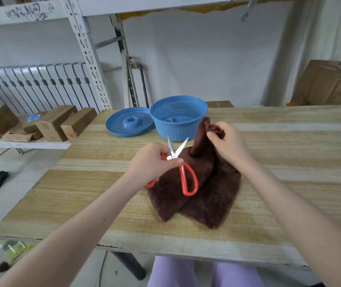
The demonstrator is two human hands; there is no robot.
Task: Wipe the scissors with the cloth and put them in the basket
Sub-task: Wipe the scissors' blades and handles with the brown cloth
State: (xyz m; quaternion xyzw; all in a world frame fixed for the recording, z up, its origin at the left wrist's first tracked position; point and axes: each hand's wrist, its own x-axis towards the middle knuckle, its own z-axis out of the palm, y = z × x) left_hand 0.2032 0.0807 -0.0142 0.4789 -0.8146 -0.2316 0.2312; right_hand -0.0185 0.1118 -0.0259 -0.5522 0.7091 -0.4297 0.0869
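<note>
Brown fleecy cloth: spread just before the round blue perforated plastic basket, one corner pinched up by right hand. Red-handled steel scissors: gripped at the pivot by left hand, blades parted toward the basket. Risk: fingers may be nicked if open edges are wiped
</note>
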